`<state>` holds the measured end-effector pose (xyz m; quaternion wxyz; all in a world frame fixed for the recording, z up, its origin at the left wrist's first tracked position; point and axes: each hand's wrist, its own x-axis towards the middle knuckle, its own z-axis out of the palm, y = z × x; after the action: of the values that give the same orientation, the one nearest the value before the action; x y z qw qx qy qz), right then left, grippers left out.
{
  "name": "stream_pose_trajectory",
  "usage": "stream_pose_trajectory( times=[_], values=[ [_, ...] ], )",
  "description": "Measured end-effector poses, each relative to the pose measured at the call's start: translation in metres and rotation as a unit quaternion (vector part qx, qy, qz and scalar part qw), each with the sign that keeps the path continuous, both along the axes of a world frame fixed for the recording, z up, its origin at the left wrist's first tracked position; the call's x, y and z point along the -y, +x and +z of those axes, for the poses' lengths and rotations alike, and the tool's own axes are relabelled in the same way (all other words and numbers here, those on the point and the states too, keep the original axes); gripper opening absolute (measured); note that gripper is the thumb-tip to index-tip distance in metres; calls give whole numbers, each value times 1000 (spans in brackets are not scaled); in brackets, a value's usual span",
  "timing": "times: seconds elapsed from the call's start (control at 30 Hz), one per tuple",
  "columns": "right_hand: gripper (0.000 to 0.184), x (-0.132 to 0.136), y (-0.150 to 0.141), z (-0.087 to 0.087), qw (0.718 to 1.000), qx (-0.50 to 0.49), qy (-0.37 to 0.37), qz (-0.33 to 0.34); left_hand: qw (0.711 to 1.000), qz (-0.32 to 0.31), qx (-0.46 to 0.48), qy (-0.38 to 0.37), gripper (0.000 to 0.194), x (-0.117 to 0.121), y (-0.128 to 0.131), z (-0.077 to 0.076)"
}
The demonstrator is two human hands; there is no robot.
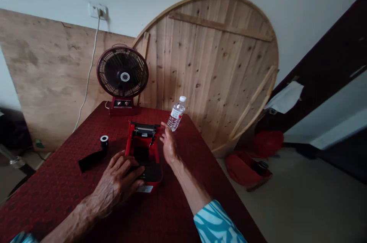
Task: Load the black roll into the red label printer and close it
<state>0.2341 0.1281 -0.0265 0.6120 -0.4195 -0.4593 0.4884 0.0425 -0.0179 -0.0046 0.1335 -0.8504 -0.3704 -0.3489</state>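
Note:
A red and black label printer (156,155) stands on the table with its inside exposed and a metal bar across its far end. My left hand (122,174) is on its near left side, fingers bent over the black top and the edge. Beside the printer's far right corner is my right hand (169,145), its fingers apart and nothing visible in them. Whether its fingertips touch the printer is hard to tell. A clear water bottle (175,116) with a white cap stands just beyond that hand. Left of the printer lies a black ribbon roll (104,142) with a white core, its loose end (90,160) unrolled toward me.
A dark red patterned cloth covers the table (57,185). At its far end stands an electric fan (123,72), its cord running to a wall socket (98,11). A round wooden tabletop (212,63) leans on the wall. A red chair (243,170) is on the floor to the right.

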Motion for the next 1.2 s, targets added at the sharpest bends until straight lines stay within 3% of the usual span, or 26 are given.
stream_pose_trajectory(
  times=[0.13, 0.33, 0.47, 0.63, 0.7, 0.83, 1.2],
  values=[
    [49, 2, 0, 6, 1000, 12, -7, 12, 1000, -1, 5, 5, 24, 1, 0, 0],
    [42, 43, 12, 1, 989, 112, 97, 1, 999, 28, 23, 25, 21, 2, 0, -1],
    [30, 62, 10, -4, 993, 96, 68, 11, 999, 31, 19, 29, 22, 3, -1, -1],
    [18, 65, 8, -13, 991, 86, 100, 2, 999, 10, 8, 33, 24, -1, -5, -3],
    [22, 63, 8, -16, 992, 77, 100, 1, 1000, 13, 15, 22, 32, -3, -10, -5],
    [28, 60, 7, -20, 995, 55, 82, -3, 996, 82, 25, -9, 70, -6, -19, -5],
    [36, 60, 3, -39, 998, 31, 55, 5, 995, 94, -5, 18, 55, -7, -20, -4]
  ],
)
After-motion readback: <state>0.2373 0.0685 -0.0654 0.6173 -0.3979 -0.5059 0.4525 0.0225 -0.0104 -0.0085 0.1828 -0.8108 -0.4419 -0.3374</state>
